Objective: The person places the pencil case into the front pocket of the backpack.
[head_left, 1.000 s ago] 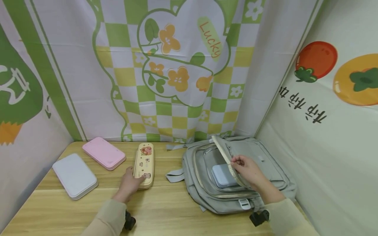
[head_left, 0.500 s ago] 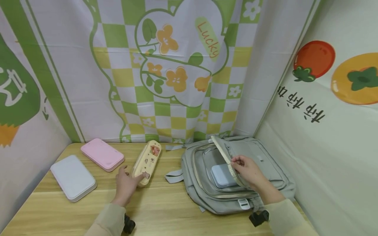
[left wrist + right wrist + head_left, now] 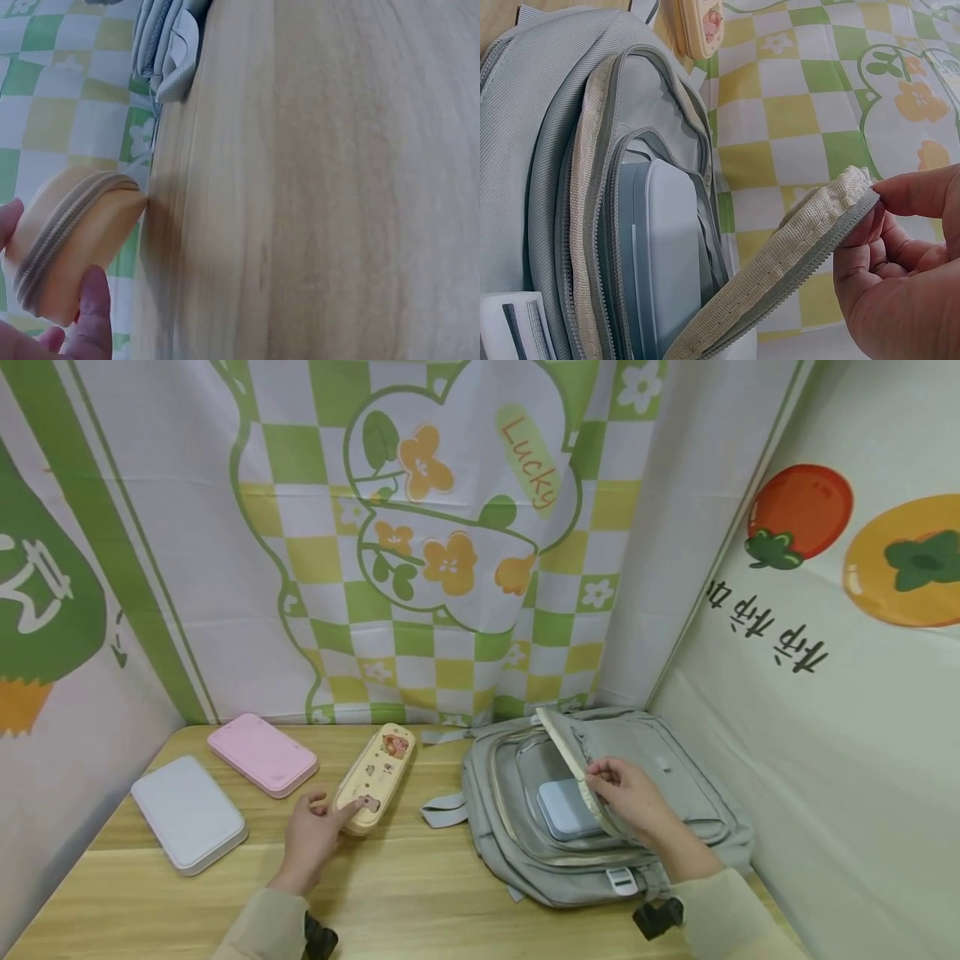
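My left hand grips the near end of a cream-yellow pencil case with small cartoon prints. In the left wrist view, thumb and fingers lie on either side of the pencil case, whose zipper runs along its side. My right hand pinches the zippered edge of the front pocket flap of a grey backpack, holding the flap up. Inside that pocket sits a light blue case, its right part hidden behind the flap in the head view.
A pink case and a white case lie on the wooden table at the left. A backpack strap reaches out beside the bag. A printed curtain stands behind the table's far edge.
My left hand has shifted a little left, and the far end of the yellow pencil case has swung to the right. My right hand keeps holding the flap in the same place.
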Tool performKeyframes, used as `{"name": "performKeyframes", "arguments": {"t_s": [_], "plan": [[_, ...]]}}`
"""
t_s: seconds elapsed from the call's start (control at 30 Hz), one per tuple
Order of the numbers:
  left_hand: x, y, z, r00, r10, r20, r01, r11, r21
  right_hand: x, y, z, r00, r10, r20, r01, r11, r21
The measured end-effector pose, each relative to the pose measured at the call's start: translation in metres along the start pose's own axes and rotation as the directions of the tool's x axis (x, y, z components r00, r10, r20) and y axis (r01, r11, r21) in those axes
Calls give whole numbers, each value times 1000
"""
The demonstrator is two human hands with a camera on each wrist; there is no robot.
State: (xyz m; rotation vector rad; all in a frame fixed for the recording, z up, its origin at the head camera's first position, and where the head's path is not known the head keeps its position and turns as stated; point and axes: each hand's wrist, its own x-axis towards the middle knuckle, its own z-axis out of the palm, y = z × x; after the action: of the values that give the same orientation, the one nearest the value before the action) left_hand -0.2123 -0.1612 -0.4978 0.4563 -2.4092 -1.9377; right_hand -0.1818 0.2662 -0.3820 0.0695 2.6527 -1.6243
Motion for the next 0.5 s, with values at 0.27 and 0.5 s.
{"name": "performKeyframes", "arguments": {"t_s": [0.27, 0.5], "plan": [[3, 2, -1, 996, -82, 17, 84, 984, -156, 0, 1, 1, 1000, -11, 1, 11, 1000, 1], [5, 17, 3, 990, -114, 86, 135, 941, -310, 1, 2, 1, 1000, -14, 0, 14, 1000, 12]]}}
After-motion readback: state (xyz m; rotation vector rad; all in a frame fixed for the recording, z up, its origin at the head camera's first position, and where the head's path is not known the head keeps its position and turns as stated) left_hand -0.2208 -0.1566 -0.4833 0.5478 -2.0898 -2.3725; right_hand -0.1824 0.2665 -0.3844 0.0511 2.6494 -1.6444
